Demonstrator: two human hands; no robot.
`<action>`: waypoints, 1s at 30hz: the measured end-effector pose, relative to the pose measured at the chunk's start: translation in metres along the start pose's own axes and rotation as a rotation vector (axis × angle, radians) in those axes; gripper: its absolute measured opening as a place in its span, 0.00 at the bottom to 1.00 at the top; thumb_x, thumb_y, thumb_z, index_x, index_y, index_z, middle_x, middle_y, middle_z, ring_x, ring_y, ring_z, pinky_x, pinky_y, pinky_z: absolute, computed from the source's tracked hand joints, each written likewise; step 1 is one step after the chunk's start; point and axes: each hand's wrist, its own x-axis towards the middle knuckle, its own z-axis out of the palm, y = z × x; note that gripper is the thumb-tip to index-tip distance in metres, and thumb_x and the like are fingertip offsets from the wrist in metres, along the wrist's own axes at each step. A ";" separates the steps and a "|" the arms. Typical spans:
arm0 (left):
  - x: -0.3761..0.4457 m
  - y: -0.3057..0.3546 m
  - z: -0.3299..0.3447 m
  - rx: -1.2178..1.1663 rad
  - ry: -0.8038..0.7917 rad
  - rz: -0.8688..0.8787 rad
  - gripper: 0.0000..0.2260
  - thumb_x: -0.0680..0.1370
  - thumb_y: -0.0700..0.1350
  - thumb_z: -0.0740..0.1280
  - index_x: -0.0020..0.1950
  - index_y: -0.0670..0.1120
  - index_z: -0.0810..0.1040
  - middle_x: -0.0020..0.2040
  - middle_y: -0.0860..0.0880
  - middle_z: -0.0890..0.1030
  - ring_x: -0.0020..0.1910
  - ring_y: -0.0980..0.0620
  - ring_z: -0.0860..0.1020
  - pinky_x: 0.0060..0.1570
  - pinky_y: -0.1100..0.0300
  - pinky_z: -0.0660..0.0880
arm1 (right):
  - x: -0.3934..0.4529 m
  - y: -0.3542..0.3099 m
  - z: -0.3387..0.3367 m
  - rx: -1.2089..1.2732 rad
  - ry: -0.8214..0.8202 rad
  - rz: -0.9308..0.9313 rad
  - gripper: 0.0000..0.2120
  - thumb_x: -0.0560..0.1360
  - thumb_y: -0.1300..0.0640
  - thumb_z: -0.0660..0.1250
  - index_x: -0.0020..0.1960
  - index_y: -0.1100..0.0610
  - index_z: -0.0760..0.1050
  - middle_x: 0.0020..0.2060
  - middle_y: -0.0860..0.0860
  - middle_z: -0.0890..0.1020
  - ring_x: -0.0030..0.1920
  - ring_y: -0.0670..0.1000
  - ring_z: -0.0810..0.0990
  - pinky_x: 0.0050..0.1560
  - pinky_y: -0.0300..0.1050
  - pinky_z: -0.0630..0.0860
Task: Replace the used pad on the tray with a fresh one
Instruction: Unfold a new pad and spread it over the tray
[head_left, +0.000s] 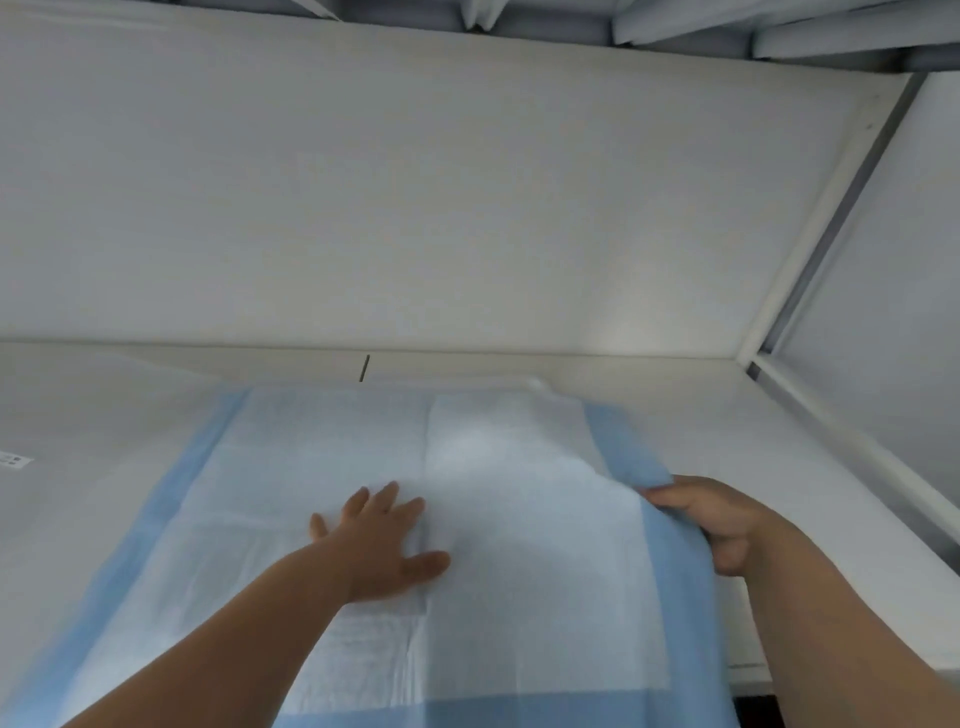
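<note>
Currently: pad (498, 467) under flat left hand (382, 545), right hand (711, 519) fingers pinching blue edge; risk: creasing, skewing if tugged unevenly.

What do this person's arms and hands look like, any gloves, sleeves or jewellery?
Both arms are bare as far as the picture shows: no sleeves in view. The left hand and right hand wear no gloves. No rings, watch or bracelets show on either. Nails look short and unpainted, though the picture is soft.
</note>
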 end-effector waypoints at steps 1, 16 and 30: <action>0.005 0.004 0.001 -0.002 0.014 -0.016 0.41 0.69 0.76 0.52 0.78 0.61 0.49 0.80 0.55 0.41 0.79 0.48 0.41 0.72 0.33 0.47 | 0.005 0.000 -0.003 -0.032 0.036 -0.003 0.24 0.63 0.61 0.79 0.56 0.68 0.80 0.47 0.64 0.84 0.39 0.60 0.84 0.40 0.51 0.81; 0.023 0.034 0.008 0.023 0.053 -0.180 0.42 0.71 0.75 0.55 0.78 0.61 0.41 0.79 0.57 0.36 0.78 0.48 0.38 0.70 0.30 0.46 | 0.050 -0.008 -0.023 -0.286 0.442 -0.073 0.03 0.75 0.65 0.67 0.47 0.65 0.78 0.47 0.64 0.82 0.44 0.59 0.79 0.44 0.50 0.73; 0.032 0.060 0.005 0.075 0.167 -0.106 0.35 0.78 0.62 0.56 0.79 0.56 0.42 0.79 0.56 0.37 0.78 0.50 0.39 0.73 0.35 0.41 | 0.057 -0.014 -0.021 -0.583 0.606 -0.168 0.22 0.76 0.62 0.61 0.70 0.58 0.67 0.61 0.58 0.76 0.58 0.59 0.76 0.53 0.48 0.72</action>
